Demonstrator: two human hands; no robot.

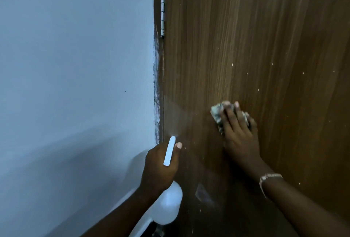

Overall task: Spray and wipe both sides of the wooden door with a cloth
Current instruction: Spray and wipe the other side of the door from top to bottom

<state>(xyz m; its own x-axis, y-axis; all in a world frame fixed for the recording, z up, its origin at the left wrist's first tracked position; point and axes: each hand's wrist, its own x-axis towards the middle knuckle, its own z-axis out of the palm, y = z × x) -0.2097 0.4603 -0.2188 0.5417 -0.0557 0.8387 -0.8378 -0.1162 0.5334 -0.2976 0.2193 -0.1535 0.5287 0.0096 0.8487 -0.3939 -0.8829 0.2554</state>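
Item, lower centre of the frame, nearest the camera: white spray bottle [167,206], rounded body below the wrist, its narrow white spray head [169,151] pointing up and away toward the door. Left hand [159,168]: wrapped around the bottle's neck, fingers curled tight, one fingertip [179,145] showing just right of the spray head. Fine mist [176,115]: a pale fan rising from the nozzle tip across the door's left margin. Right of centre: right hand [239,132], back toward the camera, fingers [230,117] spread and laid nearly straight over the cloth, pressing it against the wood; whether the thumb hooks under it cannot be told. Cloth [216,112]: a crumpled pale, mottled wad, showing past the fingertips at the top and at both sides of the hand, flat against the door, well right of the mist. Bracelet [269,177]: thin band on the right wrist. Wooden door [265,37]: brown vertical grain filling the right half of the frame, dotted with small pale specks. Hinge [162,16]: metal, on the door's left edge, upper centre. Wall [75,47]: plain pale blue-white, filling the left half and meeting the door in a rough painted seam.
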